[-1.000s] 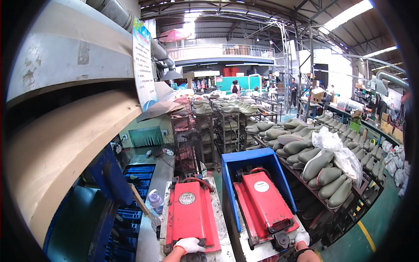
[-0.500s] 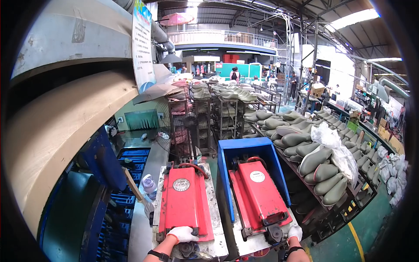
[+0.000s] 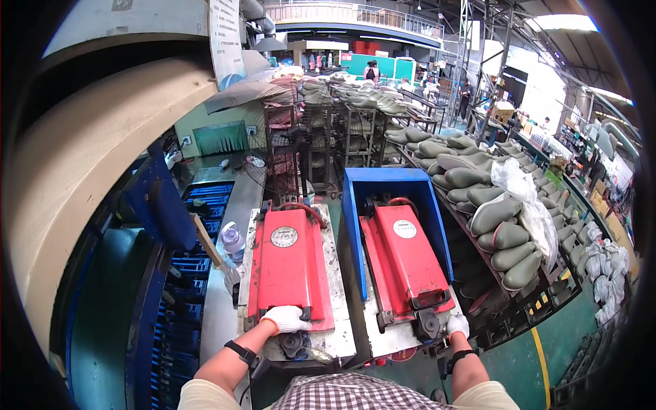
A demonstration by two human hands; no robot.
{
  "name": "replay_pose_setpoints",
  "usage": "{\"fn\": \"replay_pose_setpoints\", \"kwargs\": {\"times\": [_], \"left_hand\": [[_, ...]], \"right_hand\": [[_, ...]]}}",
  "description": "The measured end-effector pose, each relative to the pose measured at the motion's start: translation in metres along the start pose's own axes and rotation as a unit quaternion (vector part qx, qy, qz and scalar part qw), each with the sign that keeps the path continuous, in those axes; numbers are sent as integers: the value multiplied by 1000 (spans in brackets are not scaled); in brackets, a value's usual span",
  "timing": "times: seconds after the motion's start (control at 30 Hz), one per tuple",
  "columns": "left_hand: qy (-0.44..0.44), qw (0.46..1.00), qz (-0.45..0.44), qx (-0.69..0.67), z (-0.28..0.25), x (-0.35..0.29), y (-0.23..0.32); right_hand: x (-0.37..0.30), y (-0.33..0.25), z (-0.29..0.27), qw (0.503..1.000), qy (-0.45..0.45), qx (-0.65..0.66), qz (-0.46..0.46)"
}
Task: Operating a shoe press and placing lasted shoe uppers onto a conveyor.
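Two red metal machine covers lie side by side on pale, stained metal bases. My left hand (image 3: pixel 285 319), in a white glove, is closed over the black handle (image 3: pixel 306 313) at the front edge of the left red cover (image 3: pixel 287 260). My right hand (image 3: pixel 458 326), also gloved, is closed at the front right corner of the right machine's base, beside a black clamp piece (image 3: pixel 429 326). Whatever its fingers hold is hidden. The right red cover (image 3: pixel 404 253) is down inside an open-fronted blue metal hood (image 3: pixel 386 179), its black handle (image 3: pixel 429 298) untouched.
Grey-green clogs (image 3: pixel 493 215) are piled on a rack to the right, with a white plastic bag (image 3: pixel 523 198) over some. A clear bottle (image 3: pixel 232 239) stands left of the machines. A beige beam (image 3: pixel 102 143) crosses the upper left. Shoe-filled racks (image 3: pixel 355 123) stand behind.
The view has tilted downward, so the machines and hands appear higher and my checked clothing shows. Both hands remain at the same spots on the machines.
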State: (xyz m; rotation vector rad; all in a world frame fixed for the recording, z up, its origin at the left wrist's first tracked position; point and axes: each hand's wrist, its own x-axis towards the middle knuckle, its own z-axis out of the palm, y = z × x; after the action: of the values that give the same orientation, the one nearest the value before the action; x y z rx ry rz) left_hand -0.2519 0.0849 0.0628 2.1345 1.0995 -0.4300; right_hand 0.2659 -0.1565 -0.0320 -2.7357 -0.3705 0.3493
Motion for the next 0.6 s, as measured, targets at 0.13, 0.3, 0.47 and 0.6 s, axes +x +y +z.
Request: {"fn": "replay_pose_setpoints", "kwargs": {"times": [0.13, 0.3, 0.47, 0.6], "left_hand": [[82, 997, 5, 11, 13, -1, -9], [61, 998, 22, 28, 18, -1, -6], [16, 1000, -3, -8, 11, -2, -1], [3, 999, 1, -34, 4, -3, 5]], "right_hand": [[-17, -13, -8, 1000, 26, 8, -3], [-13, -4, -9, 1000, 16, -6, 8], [-10, -7, -6, 999, 48, 15, 6], [-5, -6, -8, 999, 36, 15, -38]]}}
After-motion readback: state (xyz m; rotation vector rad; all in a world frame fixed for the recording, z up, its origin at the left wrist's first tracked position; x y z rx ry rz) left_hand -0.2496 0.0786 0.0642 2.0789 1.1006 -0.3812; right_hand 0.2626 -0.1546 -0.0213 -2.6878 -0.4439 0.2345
